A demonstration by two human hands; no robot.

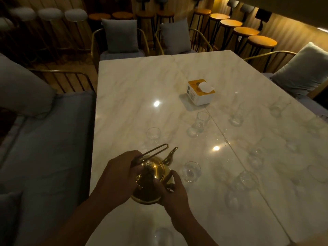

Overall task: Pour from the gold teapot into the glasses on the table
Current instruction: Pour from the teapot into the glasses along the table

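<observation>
Both forearms are extended from the bottom edge toward the lower centre of the frame. The left hand [122, 174] is curled onto the teapot [150, 176] from the left; the right hand [174, 194] is cupped against its right side.

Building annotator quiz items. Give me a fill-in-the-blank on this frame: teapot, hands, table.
1. The left hand grips the thin wire ____ of the shiny gold metal teapot.
2. The right hand holds the teapot's side, and the spout points ____ from the person.
3. The white-and-orange box on the pale marble table holds ____.

Missing words: handle; away; tissues.
</observation>
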